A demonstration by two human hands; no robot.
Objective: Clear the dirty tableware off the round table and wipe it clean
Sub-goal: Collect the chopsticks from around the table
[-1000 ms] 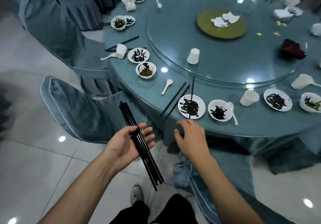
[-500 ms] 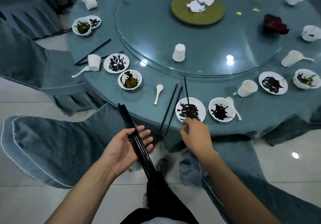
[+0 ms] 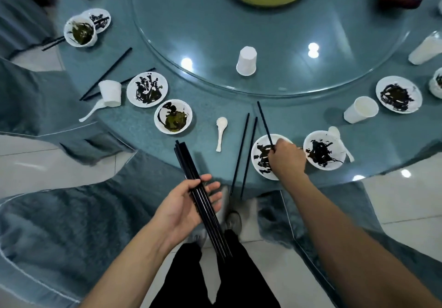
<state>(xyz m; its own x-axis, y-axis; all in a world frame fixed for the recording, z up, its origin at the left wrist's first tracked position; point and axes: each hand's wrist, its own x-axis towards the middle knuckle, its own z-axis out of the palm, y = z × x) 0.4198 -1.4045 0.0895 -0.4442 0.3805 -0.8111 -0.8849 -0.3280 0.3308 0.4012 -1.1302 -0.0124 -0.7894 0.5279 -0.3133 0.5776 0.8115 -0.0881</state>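
The round counter [image 3: 215, 107] is carrying most of its dirty tableware, so the clearing step is looking far from finished and wiping is not yet starting; by my reading the person is gathering chopsticks first. The glass turntable [image 3: 275, 44] is bearing an upturned paper cup [image 3: 247, 61].

Near the counter's front edge, a sauce-smeared plate [image 3: 262, 158] is sitting just beside a stained bowl [image 3: 323, 151], with a white spoon [image 3: 221, 132] and a pair of loose chopsticks [image 3: 242, 157] lying to their left, the pair's tips overhanging the edge.

The left hand [image 3: 189, 206] is holding a bundle of black chopsticks [image 3: 203, 202] off the counter's edge, fingers loosely curled under it and thumb pressing across the top.

The right hand [image 3: 287, 162] is hovering over the plate, its fingers pinching the near end of a single chopstick [image 3: 265, 122], which is slanting up toward the turntable.

The next move is likely calling for lifting that stick clear and laying it into the bundle, then taking the loose pair.
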